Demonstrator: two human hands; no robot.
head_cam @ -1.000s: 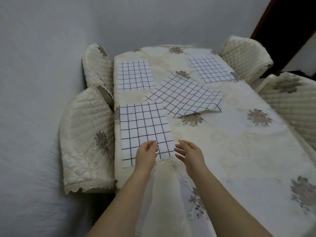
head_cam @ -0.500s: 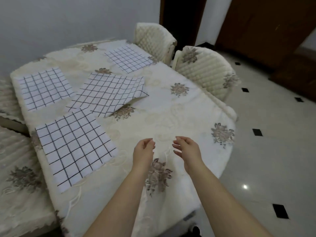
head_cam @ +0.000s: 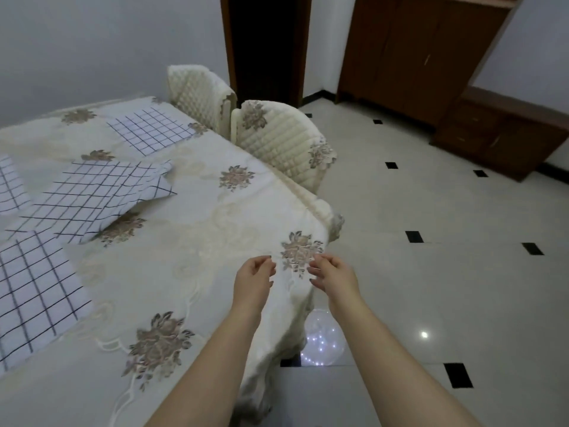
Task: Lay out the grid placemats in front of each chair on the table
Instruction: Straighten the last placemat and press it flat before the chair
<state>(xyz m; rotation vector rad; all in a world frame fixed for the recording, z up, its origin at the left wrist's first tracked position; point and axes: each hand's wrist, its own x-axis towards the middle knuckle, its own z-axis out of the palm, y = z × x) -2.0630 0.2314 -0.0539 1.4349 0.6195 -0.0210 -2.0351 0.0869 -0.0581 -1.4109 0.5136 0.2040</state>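
Note:
White grid placemats lie on the cream flowered tablecloth (head_cam: 184, 241). One placemat (head_cam: 34, 291) lies flat at the near left edge. A loose pile of placemats (head_cam: 92, 195) sits in the table's middle, one corner curled up. Another placemat (head_cam: 151, 131) lies at the far side by a chair, and a fourth placemat (head_cam: 9, 186) is cut off at the left. My left hand (head_cam: 254, 278) and my right hand (head_cam: 332, 275) hover empty over the table's near right corner, fingers loosely curled and apart.
Two quilted cream chairs, the far chair (head_cam: 197, 90) and the near chair (head_cam: 277, 137), stand along the table's right side. A clear balloon with small lights (head_cam: 320, 340) lies on the tiled floor by the table corner. A dark doorway and a brown cabinet (head_cam: 431, 57) stand beyond.
My view has swung right from the left side of the table toward its right corner and the floor. Both hands left the near left placemat and moved with the view, still empty.

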